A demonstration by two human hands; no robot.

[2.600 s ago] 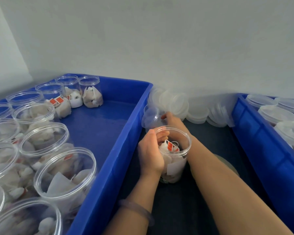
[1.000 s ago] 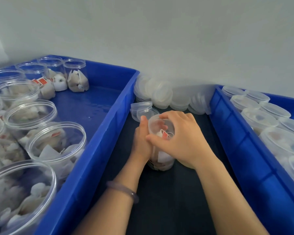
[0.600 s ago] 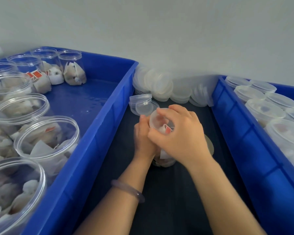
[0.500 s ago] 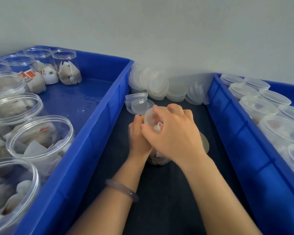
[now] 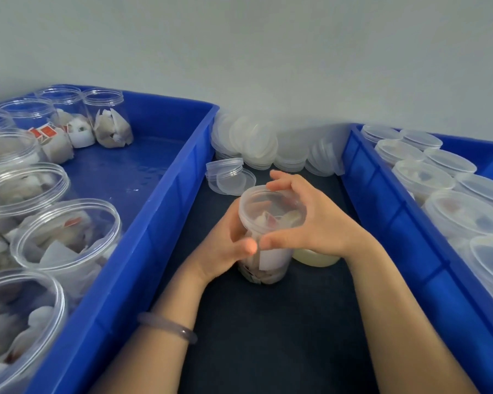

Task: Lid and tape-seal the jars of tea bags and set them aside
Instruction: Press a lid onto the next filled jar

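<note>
plain bright blue on the left crate (image 5: 143, 251) and the right crate (image 5: 387, 223), see-through clear on the jar (image 5: 271, 261) and its lid (image 5: 268, 203), milky white on the stacked lids (image 5: 258, 143), orange-red on the tea-bag tags (image 5: 48, 132), dark navy on the table top (image 5: 268, 336), pale grey on the wall (image 5: 268, 52).

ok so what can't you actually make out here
Head view, all:
- Whether the lid sits fully on the jar: the right hand covers its rim.
- Pale round thing behind the right wrist: mostly hidden.
- Nearest open jar, left crate: cut by frame edge.
</note>
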